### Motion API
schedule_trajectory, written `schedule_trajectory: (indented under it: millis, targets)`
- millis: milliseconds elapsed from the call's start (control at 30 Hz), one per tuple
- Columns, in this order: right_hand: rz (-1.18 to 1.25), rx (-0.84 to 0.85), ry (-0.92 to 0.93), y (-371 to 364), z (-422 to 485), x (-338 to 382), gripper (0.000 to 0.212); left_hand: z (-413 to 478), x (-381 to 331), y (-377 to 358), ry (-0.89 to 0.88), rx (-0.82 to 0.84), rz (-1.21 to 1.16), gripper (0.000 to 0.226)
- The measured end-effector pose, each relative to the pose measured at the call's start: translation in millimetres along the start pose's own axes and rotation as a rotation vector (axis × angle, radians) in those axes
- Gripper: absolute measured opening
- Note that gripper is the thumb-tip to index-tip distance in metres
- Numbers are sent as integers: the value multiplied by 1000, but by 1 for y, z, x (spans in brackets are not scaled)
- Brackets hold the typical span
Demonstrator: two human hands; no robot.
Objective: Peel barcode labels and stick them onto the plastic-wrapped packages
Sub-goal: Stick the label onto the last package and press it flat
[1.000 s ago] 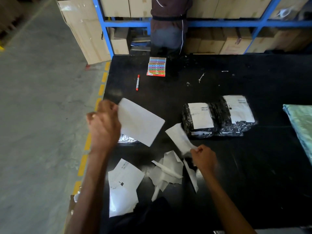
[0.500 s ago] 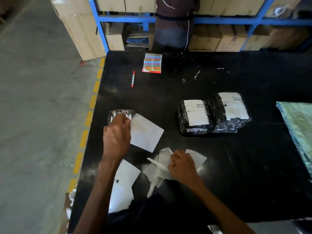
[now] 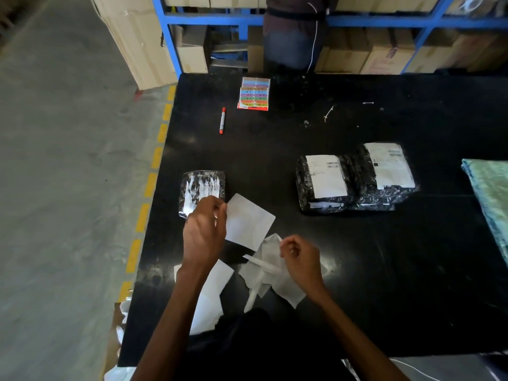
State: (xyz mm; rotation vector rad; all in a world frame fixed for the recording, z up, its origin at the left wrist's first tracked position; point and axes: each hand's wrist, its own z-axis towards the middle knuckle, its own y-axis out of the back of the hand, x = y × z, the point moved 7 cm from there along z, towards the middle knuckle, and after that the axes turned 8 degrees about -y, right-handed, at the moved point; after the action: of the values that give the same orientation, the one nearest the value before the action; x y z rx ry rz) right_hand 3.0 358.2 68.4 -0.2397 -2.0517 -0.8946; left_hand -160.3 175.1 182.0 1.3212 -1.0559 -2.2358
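Black worktop [image 3: 384,270] fills the head view. Near its left edge lies a plastic-wrapped package [image 3: 202,188] with no label on it. The left grip [image 3: 204,232] pinches a white label [image 3: 248,221] by its left side, thumb and fingers closed on it. The label hangs just beside this package, on its right. The right grip [image 3: 301,259] has curled fingers over a pile of crumpled backing papers [image 3: 264,273] close to the near edge; if it holds one, I cannot tell. Two labelled packages [image 3: 325,182] lie side by side toward the right. A red marker [image 3: 222,120] and coloured sticker sheets [image 3: 254,93] lie near the far edge.
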Motion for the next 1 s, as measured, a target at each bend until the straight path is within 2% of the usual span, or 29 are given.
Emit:
schedule_trajectory:
  millis: [100, 167, 233, 300, 367, 500, 567, 667, 833, 933, 1000]
  targets:
    - [376, 110, -233, 10, -3, 36, 39, 1, -12, -2, -100, -19, -28, 15]
    - [432, 244, -380, 11, -4, 58, 62, 0, -23, -5, -207, -25, -48, 9]
    - [411, 323, -464, 10, 1, 69, 75, -3, -36, -6, -318, -15, -57, 7]
    - [464, 326, -522, 16, 9, 76, 70, -9, -54, -6, -450, 3, -66, 9]
    - [489, 300, -533, 25, 19, 83, 54, -16, -66, -8, -539, 24, -39, 14]
    - [423, 211, -380, 34, 41, 103, 17, -29, -62, -20, -551, 97, -51, 24]
    - [426, 185, -282, 33, 46, 118, 17, -33, -56, -23, -529, 125, -55, 25]
    - [449, 146, -203, 31, 51, 134, 29, -33, -49, -17, -423, 94, -93, 32]
    - [444, 281, -128, 12, 47, 150, 29, -17, -9, 6, 124, -142, -400, 44]
    - [409, 347, -100, -5, 44, 156, 28, 0, 14, 2, 335, -78, -597, 40]
    - [377, 377, -91, -18, 44, 158, 29, 8, 28, -4, 413, -31, -696, 33]
